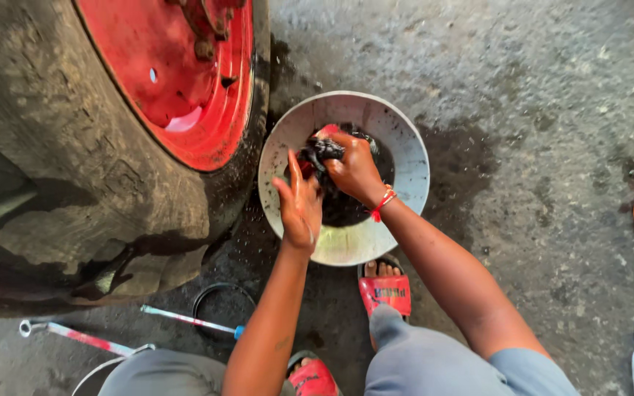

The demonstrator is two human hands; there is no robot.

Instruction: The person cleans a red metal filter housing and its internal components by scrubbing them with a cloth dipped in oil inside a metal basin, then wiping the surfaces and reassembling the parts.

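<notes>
Fingers (340, 163) of the right hand (355, 170) clench a black rag (318, 152) over the metal basin (405, 147); left hand (301, 207) fingers open beside it.

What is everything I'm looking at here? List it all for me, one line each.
Metal basin: one, silver-grey, on the ground at centre, dark liquid inside.
Dark greasy part: one, black, over the basin, between both hands.
Tyre: one, large, black and muddy, left.
Wheel rim: one, red, inside the tyre.
Long wrench: one, silver with red marks, ground lower left.
Thin tool: one, silver with blue end, beside a black ring.
Concrete ground: grey, oil-stained.
Sandals: two, red, on the person's feet.
Trousers: grey, bottom.
Left hand: open, against the part.
Right hand: red wrist thread, grip closed on the part.
</notes>
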